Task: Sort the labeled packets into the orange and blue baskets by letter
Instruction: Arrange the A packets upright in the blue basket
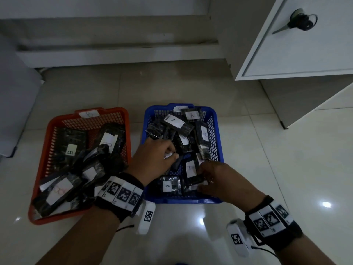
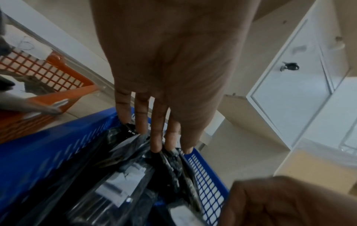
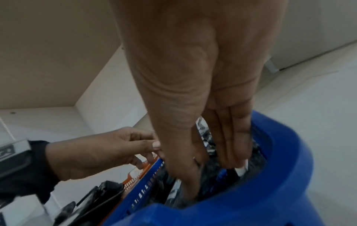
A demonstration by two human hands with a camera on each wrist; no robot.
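Over the blue basket point(image 1: 214, 131) your left hand point(image 1: 152, 159) hangs loose; your right hand point(image 1: 219, 180) pinches a packet point(image 1: 191, 169) inside — light, crinkly, slippery film, so grip its stiffer labeled middle.

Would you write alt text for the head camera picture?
Both hands, left hand and right hand, reach into a blue basket of black packets labelled A; an orange basket of B packets sits beside it on a tiled floor.
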